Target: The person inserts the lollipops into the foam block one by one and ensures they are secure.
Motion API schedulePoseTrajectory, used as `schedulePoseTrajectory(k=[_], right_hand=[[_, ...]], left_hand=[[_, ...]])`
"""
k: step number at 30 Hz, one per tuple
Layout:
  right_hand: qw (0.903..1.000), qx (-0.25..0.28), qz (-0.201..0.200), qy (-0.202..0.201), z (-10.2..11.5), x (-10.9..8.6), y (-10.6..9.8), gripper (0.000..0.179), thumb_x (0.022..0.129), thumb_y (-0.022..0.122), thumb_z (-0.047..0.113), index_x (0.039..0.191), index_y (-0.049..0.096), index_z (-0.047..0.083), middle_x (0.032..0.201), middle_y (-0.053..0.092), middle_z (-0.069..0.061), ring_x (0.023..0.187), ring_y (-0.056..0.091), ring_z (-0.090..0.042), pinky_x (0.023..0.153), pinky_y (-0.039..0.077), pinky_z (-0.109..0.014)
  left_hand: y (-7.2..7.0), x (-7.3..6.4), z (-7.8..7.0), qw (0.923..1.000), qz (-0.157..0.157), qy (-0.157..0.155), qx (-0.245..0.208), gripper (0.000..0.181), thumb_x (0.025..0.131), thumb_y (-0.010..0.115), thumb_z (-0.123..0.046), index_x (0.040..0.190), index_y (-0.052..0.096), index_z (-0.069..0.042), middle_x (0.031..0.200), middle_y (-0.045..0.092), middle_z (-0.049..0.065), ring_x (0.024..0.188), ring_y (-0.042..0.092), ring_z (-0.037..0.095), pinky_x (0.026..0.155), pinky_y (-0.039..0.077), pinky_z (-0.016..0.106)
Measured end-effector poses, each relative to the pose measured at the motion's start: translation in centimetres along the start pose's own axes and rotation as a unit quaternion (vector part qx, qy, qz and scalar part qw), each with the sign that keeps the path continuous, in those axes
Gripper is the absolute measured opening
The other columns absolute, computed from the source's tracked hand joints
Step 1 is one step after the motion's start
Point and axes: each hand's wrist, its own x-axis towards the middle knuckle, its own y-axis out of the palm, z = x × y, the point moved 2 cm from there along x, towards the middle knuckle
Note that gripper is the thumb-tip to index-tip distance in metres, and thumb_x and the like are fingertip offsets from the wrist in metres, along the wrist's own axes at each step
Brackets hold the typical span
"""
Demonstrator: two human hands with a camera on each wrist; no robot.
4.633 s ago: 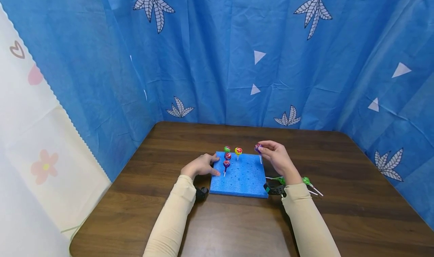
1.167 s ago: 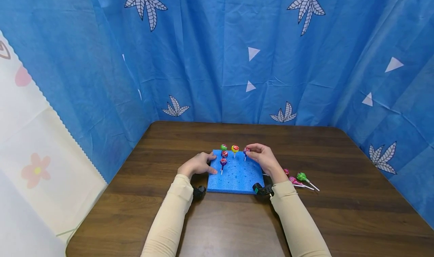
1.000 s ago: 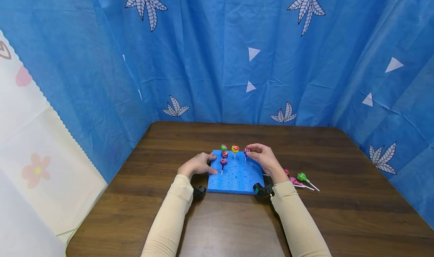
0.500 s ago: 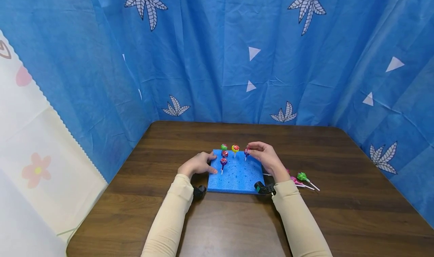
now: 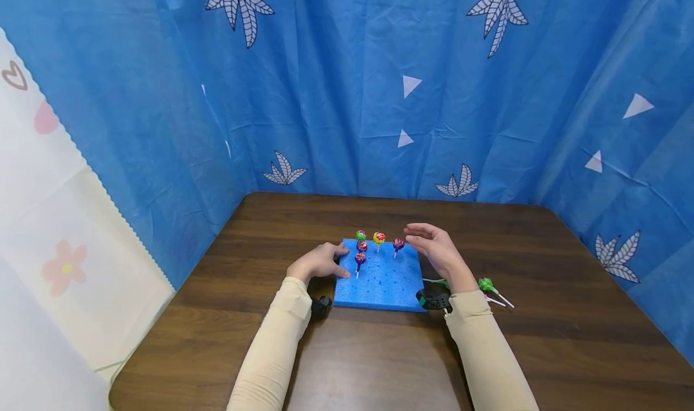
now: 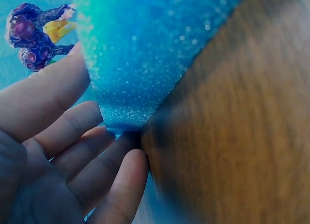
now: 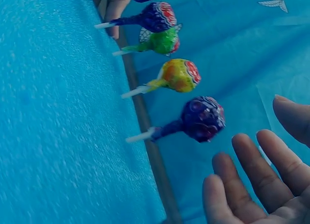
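A blue foam board [image 5: 379, 284] lies on the table with several lollipops standing in it by their sticks. My left hand [image 5: 320, 262] rests at its left edge; in the left wrist view the thumb [image 6: 53, 96] lies along the top side and the other fingers reach to the edge, fairly straight. My right hand [image 5: 439, 251] is just right of a purple lollipop [image 5: 398, 243], fingers spread and holding nothing. In the right wrist view that purple lollipop [image 7: 203, 118] stands apart from the fingertips. Left of it stand a yellow lollipop [image 5: 379, 238], a green one [image 5: 361, 234] and two dark ones.
Loose lollipops lie on the brown table right of the board, a green one [image 5: 486, 285] among them, partly hidden by the right forearm. Small holes dot the foam. A blue curtain [image 5: 325, 97] hangs behind the table.
My right hand came left with the purple lollipop, set its stick in the board's back row, then let go and moved slightly right. My left hand stayed at the board's left edge.
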Motion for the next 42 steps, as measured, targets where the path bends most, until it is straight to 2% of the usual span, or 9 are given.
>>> schedulePoseTrajectory(k=[6, 11, 13, 18, 22, 26, 31, 38, 42], right_hand=[[0.9998, -0.011, 0.009, -0.013, 0.6, -0.6, -1.4, 0.050, 0.100, 0.063, 0.019, 0.143, 0.049, -0.001, 0.146, 0.050, -0.025, 0.135, 0.052, -0.033, 0.118, 0.036, -0.049], [0.9996, -0.019, 0.012, -0.019, 1.1, -1.3, -3.1, 0.049, 0.100, 0.064, 0.023, 0.141, 0.050, -0.001, 0.135, 0.062, -0.013, 0.115, 0.063, -0.008, 0.117, 0.039, -0.048], [0.9994, -0.025, 0.014, -0.021, 1.1, -1.6, -3.7, 0.051, 0.099, 0.064, 0.025, 0.141, 0.050, -0.001, 0.129, 0.066, -0.005, 0.109, 0.064, 0.000, 0.116, 0.041, -0.044], [0.9994, -0.022, 0.017, -0.020, 0.4, -2.4, -5.5, 0.053, 0.099, 0.065, 0.025, 0.141, 0.049, -0.004, 0.112, 0.068, 0.013, 0.104, 0.065, 0.002, 0.104, 0.050, -0.023], [0.9989, -0.038, 0.020, -0.015, -0.5, -2.8, -7.1, 0.055, 0.098, 0.066, 0.026, 0.140, 0.049, -0.006, 0.117, 0.068, 0.007, 0.103, 0.065, 0.004, 0.096, 0.052, -0.015], [0.9960, -0.086, 0.018, -0.013, -1.2, -3.2, -8.7, 0.056, 0.098, 0.066, 0.029, 0.139, 0.052, -0.006, 0.135, 0.062, -0.015, 0.103, 0.062, 0.007, 0.108, 0.049, -0.031], [0.9943, -0.103, 0.030, -0.005, -2.0, -3.6, -10.1, 0.056, 0.097, 0.067, 0.029, 0.138, 0.053, -0.007, 0.144, 0.051, -0.030, 0.104, 0.060, 0.004, 0.117, 0.033, -0.060], [0.9919, -0.112, 0.056, 0.019, -3.5, -3.9, -11.1, 0.055, 0.097, 0.067, 0.025, 0.138, 0.052, -0.008, 0.141, 0.054, -0.029, 0.117, 0.062, -0.020, 0.116, 0.028, -0.068], [0.9906, -0.117, 0.069, 0.019, -4.0, -3.9, -11.4, 0.054, 0.097, 0.067, 0.022, 0.138, 0.051, -0.009, 0.136, 0.058, -0.028, 0.115, 0.065, -0.022, 0.115, 0.035, -0.062]], left_hand=[[-0.1, 0.1, 0.1, 1.0000, 0.000, -0.003, -0.001, 0.071, 0.087, 0.078, -0.029, 0.150, 0.048, -0.014, 0.164, 0.032, 0.008, 0.153, 0.027, 0.034, 0.121, 0.031, 0.054], [0.0, 0.1, 0.1, 1.0000, 0.002, -0.005, -0.005, 0.070, 0.088, 0.077, -0.028, 0.150, 0.047, -0.014, 0.164, 0.031, 0.008, 0.153, 0.026, 0.033, 0.121, 0.030, 0.053], [0.1, 0.1, 0.1, 1.0000, 0.002, -0.003, -0.007, 0.070, 0.088, 0.077, -0.028, 0.150, 0.048, -0.014, 0.164, 0.031, 0.008, 0.153, 0.026, 0.033, 0.122, 0.029, 0.053], [0.3, 0.2, 0.1, 0.9999, 0.004, 0.011, -0.011, 0.071, 0.087, 0.078, -0.027, 0.149, 0.047, -0.011, 0.164, 0.031, 0.009, 0.153, 0.025, 0.031, 0.123, 0.028, 0.051], [0.3, 0.2, 0.2, 0.9998, 0.006, 0.013, -0.013, 0.071, 0.087, 0.078, -0.026, 0.149, 0.048, -0.011, 0.163, 0.031, 0.009, 0.153, 0.025, 0.030, 0.123, 0.027, 0.049], [0.3, 0.2, 0.1, 0.9999, 0.001, 0.012, -0.009, 0.070, 0.088, 0.077, -0.027, 0.149, 0.047, -0.011, 0.164, 0.031, 0.009, 0.153, 0.025, 0.030, 0.123, 0.028, 0.049], [0.2, 0.0, 0.2, 1.0000, -0.003, 0.007, 0.001, 0.070, 0.088, 0.077, -0.027, 0.150, 0.047, -0.012, 0.164, 0.032, 0.008, 0.153, 0.026, 0.031, 0.123, 0.028, 0.049], [0.2, -0.2, 0.0, 1.0000, -0.001, 0.004, -0.003, 0.071, 0.088, 0.077, -0.028, 0.150, 0.047, -0.012, 0.164, 0.032, 0.008, 0.153, 0.025, 0.031, 0.123, 0.028, 0.050], [0.1, -0.2, -0.2, 1.0000, -0.003, 0.003, -0.001, 0.071, 0.087, 0.078, -0.028, 0.150, 0.047, -0.013, 0.164, 0.032, 0.008, 0.153, 0.026, 0.031, 0.123, 0.028, 0.050]])
